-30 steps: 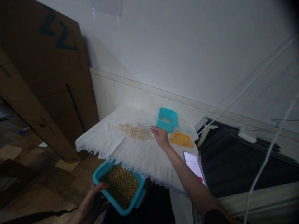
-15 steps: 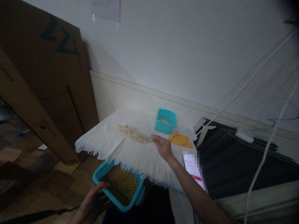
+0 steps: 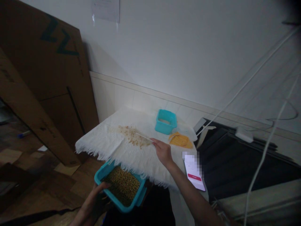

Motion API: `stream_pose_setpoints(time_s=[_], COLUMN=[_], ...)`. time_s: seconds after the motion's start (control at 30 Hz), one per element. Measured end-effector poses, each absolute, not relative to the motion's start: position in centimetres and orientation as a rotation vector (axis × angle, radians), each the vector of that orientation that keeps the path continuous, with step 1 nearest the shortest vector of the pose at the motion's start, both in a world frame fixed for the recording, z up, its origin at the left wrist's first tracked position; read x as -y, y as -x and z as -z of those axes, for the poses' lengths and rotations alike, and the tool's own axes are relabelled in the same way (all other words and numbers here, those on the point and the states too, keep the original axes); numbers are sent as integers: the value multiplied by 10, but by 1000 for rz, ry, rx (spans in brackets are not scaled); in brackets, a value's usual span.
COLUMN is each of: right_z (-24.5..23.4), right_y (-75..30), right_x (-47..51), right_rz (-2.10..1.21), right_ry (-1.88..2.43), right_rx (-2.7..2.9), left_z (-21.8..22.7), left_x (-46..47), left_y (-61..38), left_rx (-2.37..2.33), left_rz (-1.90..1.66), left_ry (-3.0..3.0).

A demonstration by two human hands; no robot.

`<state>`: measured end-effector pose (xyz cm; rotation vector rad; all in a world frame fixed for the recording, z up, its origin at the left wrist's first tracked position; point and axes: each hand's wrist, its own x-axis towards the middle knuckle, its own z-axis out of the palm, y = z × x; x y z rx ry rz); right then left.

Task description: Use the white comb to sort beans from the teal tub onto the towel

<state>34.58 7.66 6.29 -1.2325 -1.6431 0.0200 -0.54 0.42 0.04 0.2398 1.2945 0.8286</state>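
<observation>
Nearest us, our left hand point(image 3: 97, 191) grips a blue tub point(image 3: 125, 208) of beans point(image 3: 128, 183) by the table's point(image 3: 150, 164) front edge. Our right hand point(image 3: 164, 153) pinches the white comb point(image 3: 144, 136), now turned edge-on mid-table, leaving more crumbs point(image 3: 128, 131) visible; another tub point(image 3: 166, 127) stands near the back edge.
</observation>
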Motion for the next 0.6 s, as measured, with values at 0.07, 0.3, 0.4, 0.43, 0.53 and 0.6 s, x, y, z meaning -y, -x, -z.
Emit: stream_pose_setpoints(time_s=[0.07, 0.3, 0.4, 0.43, 0.53, 0.6], right_z=[-59, -57, -61, -62, -68, -69], right_y=[-342, -330, -331, -334, -346, -354], right_x=[-71, -42, -34, -33, -33, -34], right_rz=[1, 37, 24, 25, 67, 103], right_ry=[1203, 1124, 1124, 1150, 1257, 1306], right_rx=[1682, 1753, 1726, 1703, 1611, 1556], left_z=[-1, -11, -15, -16, -16, -14], left_x=[-4, 0, 2, 2, 2, 2], left_y=[5, 4, 2, 1, 2, 3], left_rx=[-1301, -1274, -1269, -1261, -1254, -1254], left_rz=[-833, -839, -863, -868, -870, -860], left_ry=[-233, -265, -259, -257, -264, -274])
